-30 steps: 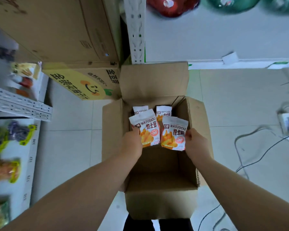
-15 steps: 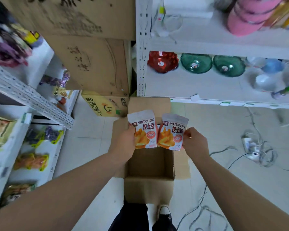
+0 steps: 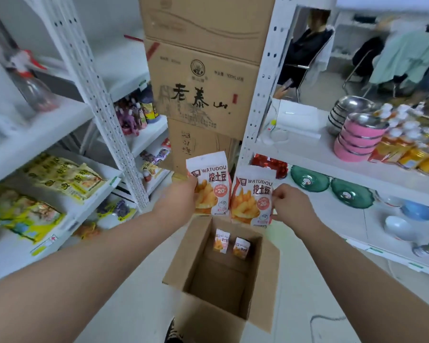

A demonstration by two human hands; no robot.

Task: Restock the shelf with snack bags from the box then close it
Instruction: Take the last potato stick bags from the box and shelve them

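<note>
Two snack bags are showing in the head view, each reading "WATUDOU" with a "20" badge. The left hand is gripping the first snack bag by its edge, and the right hand is pinching the second snack bag. Both bags are hanging side by side above the open box. Two more bags are standing inside the box, which is sitting on the pale floor. Stacked cartons bearing brushed Chinese characters are rising behind. Yellow packets are lying on the left shelf. Green dishes and pink bowls are sitting on the right shelf.
</note>
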